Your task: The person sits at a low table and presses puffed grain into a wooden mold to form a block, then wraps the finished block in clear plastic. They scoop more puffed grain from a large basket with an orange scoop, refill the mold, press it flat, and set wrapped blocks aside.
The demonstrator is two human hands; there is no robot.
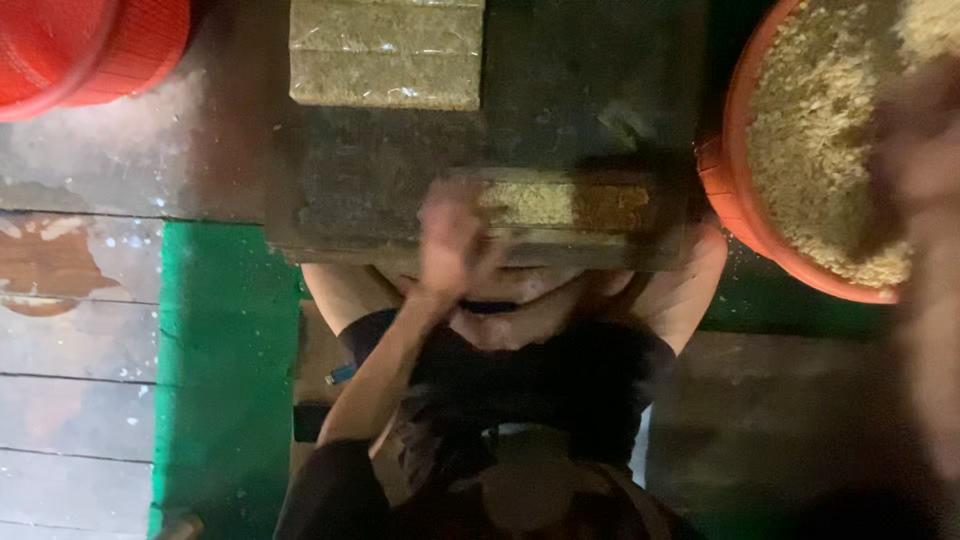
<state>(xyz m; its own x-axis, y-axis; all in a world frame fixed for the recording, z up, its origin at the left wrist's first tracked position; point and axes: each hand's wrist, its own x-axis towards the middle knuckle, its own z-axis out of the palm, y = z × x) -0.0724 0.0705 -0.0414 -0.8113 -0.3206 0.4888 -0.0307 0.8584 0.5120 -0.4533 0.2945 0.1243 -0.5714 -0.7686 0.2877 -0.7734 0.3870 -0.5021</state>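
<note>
Pressed block (560, 203) of yellowish grain lies at the near edge of the dark work table (560, 90), inside a low frame; my left hand (452, 240) is blurred just beside its left end, fingers half curled, and I cannot tell if it grips; my right hand (925, 160) is a blur over the orange basin (745, 215) of loose crumbs at the right, its state unclear; wrapped blocks (387, 52) sit further back; a red tub (90, 45) stands at far left; green board (225, 350) below.
</note>
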